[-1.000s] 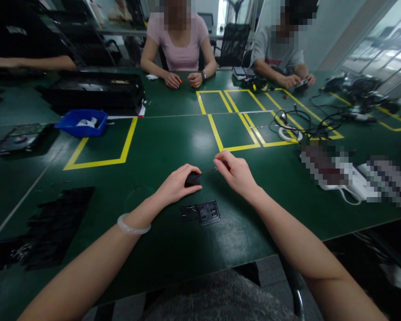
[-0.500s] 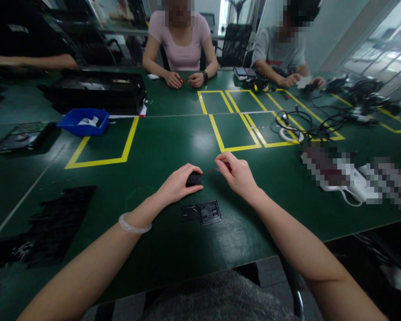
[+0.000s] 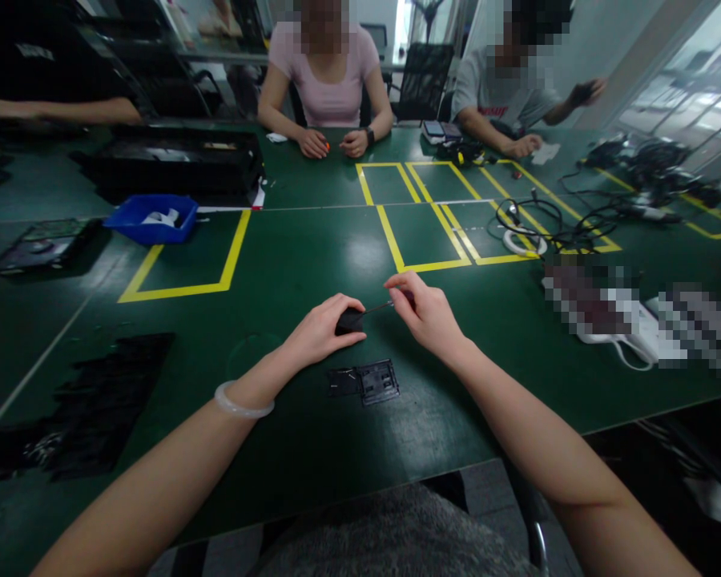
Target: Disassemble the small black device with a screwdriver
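Note:
Between its thumb and fingers my left hand (image 3: 324, 328) grips a small black block (image 3: 349, 321) on the green table (image 3: 300, 272). My right hand (image 3: 424, 308) is closed around the dark handle of a thin screwdriver (image 3: 377, 308); most of the handle is hidden by the fingers. The shaft points left, its tip at the block's upper right edge. Nearer to me lie two flat black plastic parts, the left one (image 3: 342, 382) smaller than the right one (image 3: 380, 381), side by side.
Black parts (image 3: 108, 401) lie at the left. Behind them are a flat device (image 3: 48, 244), a blue tray (image 3: 153, 219) and a long black housing (image 3: 174, 164). Tangled cables (image 3: 553, 220) and a white power strip (image 3: 630, 328) lie right. People sit opposite.
The person at the back right has raised one hand away from the white paper. My hands have hardly moved and keep their hold on the block and screwdriver.

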Demonstrator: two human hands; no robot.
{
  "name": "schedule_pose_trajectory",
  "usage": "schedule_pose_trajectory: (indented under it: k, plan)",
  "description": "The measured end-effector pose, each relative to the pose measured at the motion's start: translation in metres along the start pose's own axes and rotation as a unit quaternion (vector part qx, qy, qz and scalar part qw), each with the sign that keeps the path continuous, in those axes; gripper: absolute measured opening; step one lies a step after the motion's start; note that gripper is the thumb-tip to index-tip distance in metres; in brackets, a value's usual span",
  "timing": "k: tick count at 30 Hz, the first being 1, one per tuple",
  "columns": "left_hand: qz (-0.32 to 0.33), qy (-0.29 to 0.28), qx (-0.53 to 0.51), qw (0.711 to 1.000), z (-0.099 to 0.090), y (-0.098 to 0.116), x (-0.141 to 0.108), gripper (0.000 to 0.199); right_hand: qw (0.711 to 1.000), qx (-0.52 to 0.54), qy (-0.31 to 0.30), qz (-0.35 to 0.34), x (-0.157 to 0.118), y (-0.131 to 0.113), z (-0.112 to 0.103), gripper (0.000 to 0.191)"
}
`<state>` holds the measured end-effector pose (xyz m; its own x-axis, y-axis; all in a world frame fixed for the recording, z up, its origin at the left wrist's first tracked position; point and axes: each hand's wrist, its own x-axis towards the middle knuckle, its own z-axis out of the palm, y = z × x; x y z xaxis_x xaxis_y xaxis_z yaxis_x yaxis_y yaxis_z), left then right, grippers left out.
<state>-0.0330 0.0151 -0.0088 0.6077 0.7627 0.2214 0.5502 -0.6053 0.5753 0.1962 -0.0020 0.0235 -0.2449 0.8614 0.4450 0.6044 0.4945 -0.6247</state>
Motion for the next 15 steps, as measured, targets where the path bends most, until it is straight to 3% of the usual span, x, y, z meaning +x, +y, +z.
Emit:
schedule_pose_trajectory:
  k: [9,15]
  plan:
    - [-0.001,0.001,-0.002,1.0,0.0001,-0.0001,0.0003,0.037,1.0,-0.008,-0.003,0.002,-0.0003,0.0006,0.0004,0.018]
    - [-0.004,0.0,-0.002,1.0,0.0,0.0008,0.0002,0.037,0.997,-0.048,0.018,-0.053,-0.0017,-0.0011,0.0009,0.02]
